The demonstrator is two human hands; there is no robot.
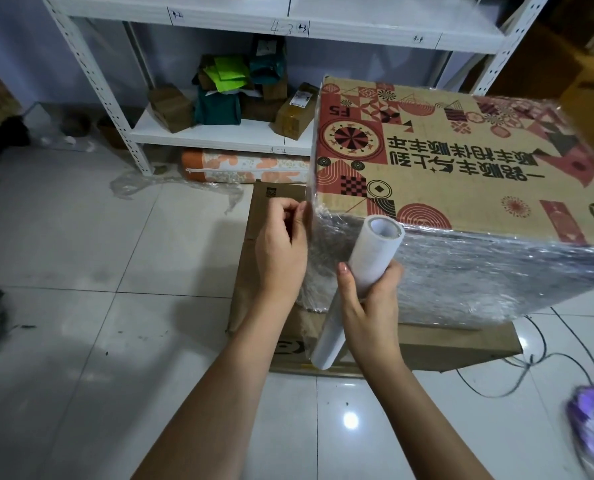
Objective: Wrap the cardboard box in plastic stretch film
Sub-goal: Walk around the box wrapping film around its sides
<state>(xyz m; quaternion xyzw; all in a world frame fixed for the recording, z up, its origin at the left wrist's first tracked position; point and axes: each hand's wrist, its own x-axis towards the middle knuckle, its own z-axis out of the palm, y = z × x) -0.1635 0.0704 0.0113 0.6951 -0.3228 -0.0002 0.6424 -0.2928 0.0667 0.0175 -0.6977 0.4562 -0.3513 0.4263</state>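
Seen from the head camera, a printed cardboard box (462, 161) sits just beyond both hands on flattened cardboard (427, 344), its near side already covered in film. The right hand (368, 299) is curled around a roll of stretch film (361, 282), tilted up toward the box's near corner, while the left hand (281, 244) pinches the film's edge at that corner. To wrap cleanly, the film likely needs steady tension while the roll travels around.
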